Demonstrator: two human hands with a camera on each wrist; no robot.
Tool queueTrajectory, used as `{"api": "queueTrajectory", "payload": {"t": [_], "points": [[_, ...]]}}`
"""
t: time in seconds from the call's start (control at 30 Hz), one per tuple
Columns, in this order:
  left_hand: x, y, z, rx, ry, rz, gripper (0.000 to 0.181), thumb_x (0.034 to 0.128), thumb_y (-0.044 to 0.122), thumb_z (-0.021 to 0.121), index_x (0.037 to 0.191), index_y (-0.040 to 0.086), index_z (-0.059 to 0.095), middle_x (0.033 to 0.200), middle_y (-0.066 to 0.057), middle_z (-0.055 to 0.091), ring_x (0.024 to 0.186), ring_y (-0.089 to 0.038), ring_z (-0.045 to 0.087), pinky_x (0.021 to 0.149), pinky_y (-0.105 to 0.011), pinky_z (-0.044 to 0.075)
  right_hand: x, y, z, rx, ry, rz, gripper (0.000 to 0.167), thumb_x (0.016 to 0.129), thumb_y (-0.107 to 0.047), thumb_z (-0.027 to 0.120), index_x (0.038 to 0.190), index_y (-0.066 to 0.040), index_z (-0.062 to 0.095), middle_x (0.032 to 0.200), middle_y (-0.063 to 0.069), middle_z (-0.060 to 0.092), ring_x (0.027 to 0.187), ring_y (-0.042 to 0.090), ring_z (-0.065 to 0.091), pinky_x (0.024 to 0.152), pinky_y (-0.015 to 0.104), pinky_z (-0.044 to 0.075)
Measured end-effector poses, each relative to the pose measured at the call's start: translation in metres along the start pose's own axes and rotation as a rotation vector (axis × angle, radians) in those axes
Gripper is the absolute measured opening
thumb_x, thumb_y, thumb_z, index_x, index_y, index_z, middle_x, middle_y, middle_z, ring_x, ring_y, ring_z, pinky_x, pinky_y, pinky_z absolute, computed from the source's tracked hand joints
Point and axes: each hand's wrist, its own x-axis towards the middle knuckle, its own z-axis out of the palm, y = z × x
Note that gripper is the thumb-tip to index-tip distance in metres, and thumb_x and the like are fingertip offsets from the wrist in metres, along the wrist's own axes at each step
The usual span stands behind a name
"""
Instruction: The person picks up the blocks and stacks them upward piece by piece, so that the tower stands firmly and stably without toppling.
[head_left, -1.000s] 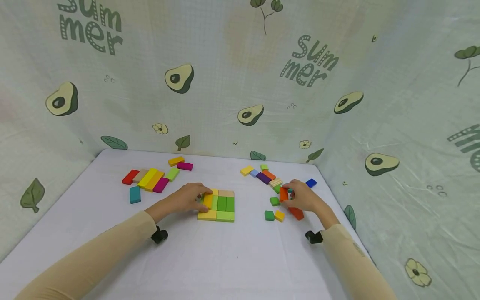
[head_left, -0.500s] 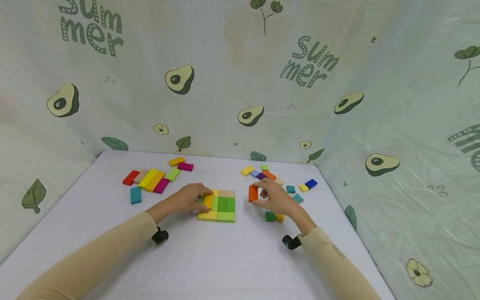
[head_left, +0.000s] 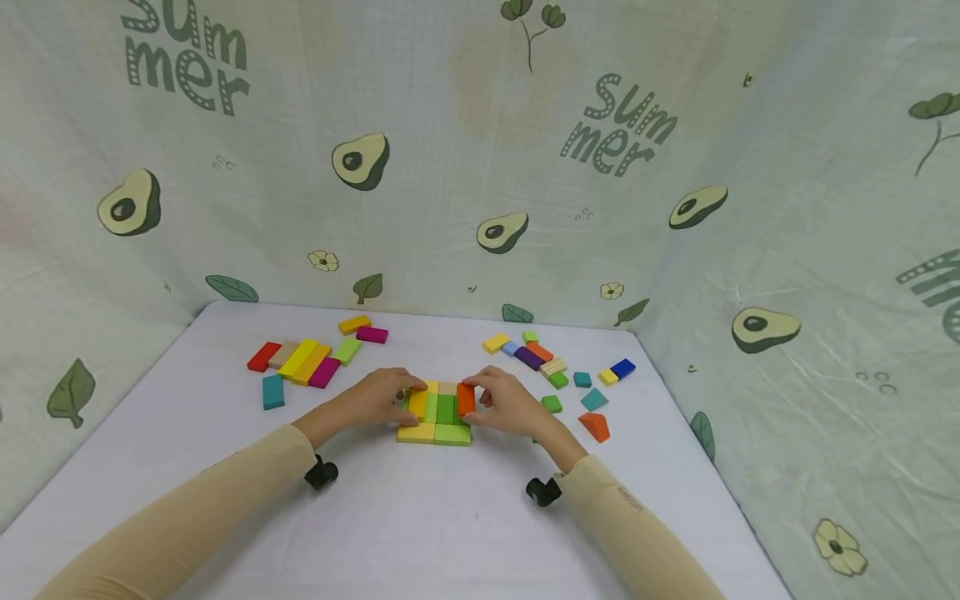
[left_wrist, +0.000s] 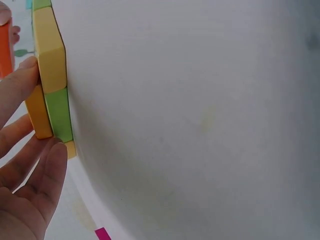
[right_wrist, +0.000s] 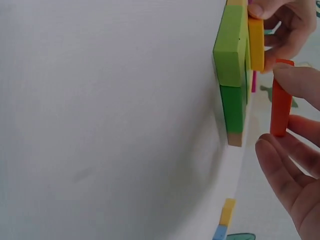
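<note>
A flat square of yellow, green and beige wooden blocks point(head_left: 453, 435) lies on the white table. On its left side my left hand point(head_left: 375, 398) pinches an orange-yellow block point(head_left: 417, 403) that rests on top of the square. My right hand point(head_left: 506, 402) grips an orange block point(head_left: 466, 400) between thumb and fingers, over the square's right side. In the right wrist view that orange block point(right_wrist: 281, 102) is held apart from the green blocks point(right_wrist: 231, 107). The left wrist view has the orange-yellow block point(left_wrist: 38, 112) against the layer below, with my thumb at its near end.
At the left lie several loose blocks, among them a red block point(head_left: 263, 357), a teal block point(head_left: 272, 392) and a magenta block point(head_left: 324, 372). Scattered on the right are a purple block point(head_left: 529, 358), a blue block point(head_left: 622, 367) and an orange wedge-shaped block point(head_left: 595, 427).
My right hand has lifted the orange block from the scattered pieces on the right and carried it left to above the square. My left hand has stayed on the orange-yellow block.
</note>
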Motion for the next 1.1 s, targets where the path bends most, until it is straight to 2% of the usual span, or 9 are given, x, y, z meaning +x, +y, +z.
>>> {"api": "queueTrajectory", "payload": {"t": [0.2, 0.6, 0.97, 1.1], "points": [[0.000, 0.000, 0.000, -0.008, -0.002, -0.004, 0.062, 0.0878, 0.040, 0.088, 0.139, 0.011, 0.069, 0.120, -0.001, 0.069, 0.097, -0.016, 0.059, 0.086, -0.031, 0.055, 0.008, 0.001, 0.011, 0.006, -0.017, 0.010, 0.054, 0.094, -0.032, 0.084, 0.141, -0.012, 0.067, 0.120, 0.004, 0.063, 0.096, 0.016, 0.061, 0.084, 0.025, 0.056], [-0.002, 0.002, -0.001, -0.006, 0.002, 0.002, 0.061, 0.0885, 0.038, 0.088, 0.139, 0.010, 0.069, 0.120, -0.002, 0.069, 0.097, -0.018, 0.060, 0.087, -0.033, 0.055, 0.012, -0.003, 0.020, -0.003, -0.040, 0.034, 0.057, 0.093, -0.033, 0.085, 0.142, -0.009, 0.067, 0.120, 0.005, 0.063, 0.096, 0.021, 0.060, 0.082, 0.025, 0.053], [0.000, 0.001, 0.001, -0.003, -0.002, -0.002, 0.061, 0.0892, 0.040, 0.087, 0.140, 0.012, 0.069, 0.121, -0.002, 0.069, 0.099, -0.017, 0.060, 0.087, -0.032, 0.056, 0.011, 0.000, 0.020, -0.008, -0.059, 0.054, 0.058, 0.094, -0.038, 0.083, 0.144, -0.013, 0.066, 0.121, 0.003, 0.062, 0.094, 0.017, 0.058, 0.081, 0.024, 0.053], [-0.001, 0.001, 0.000, -0.001, 0.000, -0.017, 0.061, 0.0889, 0.040, 0.088, 0.140, 0.013, 0.069, 0.121, -0.001, 0.069, 0.099, -0.017, 0.060, 0.088, -0.032, 0.056, 0.009, -0.001, 0.018, -0.005, -0.074, 0.052, 0.063, 0.094, -0.039, 0.083, 0.147, -0.013, 0.063, 0.126, 0.004, 0.061, 0.096, 0.015, 0.059, 0.085, 0.025, 0.055]]}}
